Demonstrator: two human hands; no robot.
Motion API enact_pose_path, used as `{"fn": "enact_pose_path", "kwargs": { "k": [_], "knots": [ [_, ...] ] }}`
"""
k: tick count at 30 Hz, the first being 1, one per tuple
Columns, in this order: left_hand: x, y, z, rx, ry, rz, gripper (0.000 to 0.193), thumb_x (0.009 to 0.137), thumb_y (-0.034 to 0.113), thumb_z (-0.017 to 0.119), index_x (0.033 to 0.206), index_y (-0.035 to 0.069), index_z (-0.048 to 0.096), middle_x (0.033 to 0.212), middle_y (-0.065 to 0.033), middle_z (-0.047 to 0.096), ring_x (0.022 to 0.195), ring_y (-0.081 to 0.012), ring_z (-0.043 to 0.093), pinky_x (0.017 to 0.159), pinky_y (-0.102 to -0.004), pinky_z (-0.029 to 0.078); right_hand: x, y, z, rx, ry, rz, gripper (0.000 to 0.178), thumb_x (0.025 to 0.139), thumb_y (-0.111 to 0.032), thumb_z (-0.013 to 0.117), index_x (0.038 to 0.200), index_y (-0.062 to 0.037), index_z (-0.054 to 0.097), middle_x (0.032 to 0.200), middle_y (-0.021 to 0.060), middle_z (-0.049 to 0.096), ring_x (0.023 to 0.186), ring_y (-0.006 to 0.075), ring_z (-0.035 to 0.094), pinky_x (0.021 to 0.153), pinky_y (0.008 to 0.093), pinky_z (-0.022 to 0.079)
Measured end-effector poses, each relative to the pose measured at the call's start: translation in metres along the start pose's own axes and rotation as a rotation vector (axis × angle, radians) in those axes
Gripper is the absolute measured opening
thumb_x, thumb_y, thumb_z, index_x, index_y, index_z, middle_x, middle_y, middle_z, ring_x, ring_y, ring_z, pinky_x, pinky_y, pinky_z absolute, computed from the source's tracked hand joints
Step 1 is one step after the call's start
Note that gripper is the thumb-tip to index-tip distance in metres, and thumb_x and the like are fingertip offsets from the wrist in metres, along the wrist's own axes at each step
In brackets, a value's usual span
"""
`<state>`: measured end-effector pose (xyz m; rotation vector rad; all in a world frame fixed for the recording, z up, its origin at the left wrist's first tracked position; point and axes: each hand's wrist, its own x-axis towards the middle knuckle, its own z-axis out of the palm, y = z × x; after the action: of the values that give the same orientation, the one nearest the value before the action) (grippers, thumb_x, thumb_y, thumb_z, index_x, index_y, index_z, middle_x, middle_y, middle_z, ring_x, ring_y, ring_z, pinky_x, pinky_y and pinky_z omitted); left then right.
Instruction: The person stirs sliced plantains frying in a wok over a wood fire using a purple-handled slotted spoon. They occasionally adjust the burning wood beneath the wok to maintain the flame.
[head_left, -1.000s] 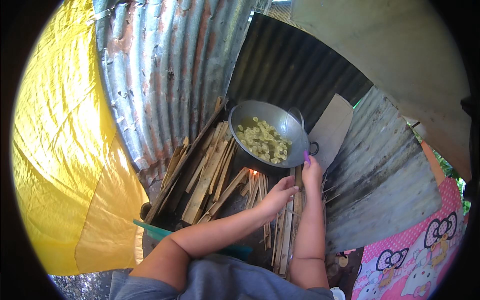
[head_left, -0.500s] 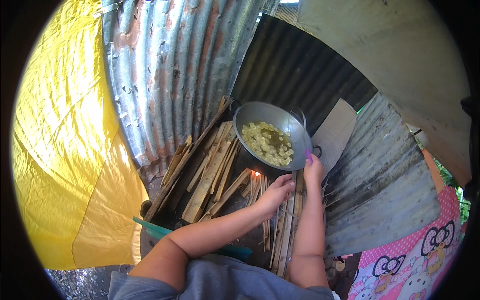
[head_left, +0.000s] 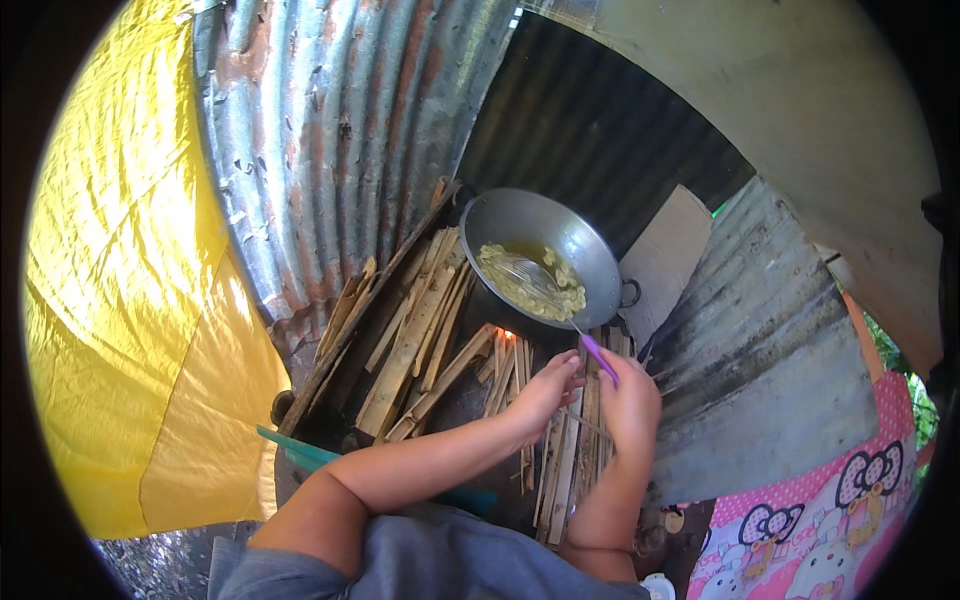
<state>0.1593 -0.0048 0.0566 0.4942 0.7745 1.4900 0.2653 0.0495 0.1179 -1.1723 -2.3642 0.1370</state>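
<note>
Curled around the purple handle [head_left: 599,357] of a wire strainer [head_left: 535,278], the right hand [head_left: 632,400] has a closed grip, and the strainer's head lies in the metal pan [head_left: 590,250] among pale yellow slices [head_left: 573,298] and liquid. Just to its left, the left hand [head_left: 545,395] has a looser grip, its fingers half bent and partly spread (whether they touch anything, I cannot tell). Beneath the pan's near side glows a small fire [head_left: 508,334], with split wood [head_left: 405,345] lying to the left and cardboard [head_left: 668,255] beside the pan's right side.
</note>
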Motion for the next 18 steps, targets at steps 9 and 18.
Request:
{"fn": "enact_pose_path", "kwargs": {
  "k": [9,18],
  "knots": [
    [-0.001,-0.013,0.002,-0.089,0.056,-0.089,0.05,0.097,0.038,0.042,0.136,0.008,0.037,0.132,-0.0098,0.049,0.113,-0.0208,0.049,0.095,-0.0347,0.037,-0.018,0.009,-0.001,-0.002,0.023,0.063,0.029,0.083,-0.009,0.06,0.112,-0.0108,0.064,0.094,0.0128,0.061,0.086,0.0331,0.061,0.073,0.0407,0.048],
    [-0.006,-0.012,0.007,-0.024,-0.018,-0.118,0.057,0.098,0.032,0.041,0.145,0.006,0.023,0.136,-0.01,0.045,0.117,-0.0217,0.049,0.096,-0.0338,0.037,-0.011,0.008,0.001,-0.073,0.052,0.122,0.029,0.083,-0.01,0.06,0.112,-0.0107,0.064,0.093,0.012,0.061,0.085,0.0325,0.061,0.073,0.0411,0.048]
  ]
}}
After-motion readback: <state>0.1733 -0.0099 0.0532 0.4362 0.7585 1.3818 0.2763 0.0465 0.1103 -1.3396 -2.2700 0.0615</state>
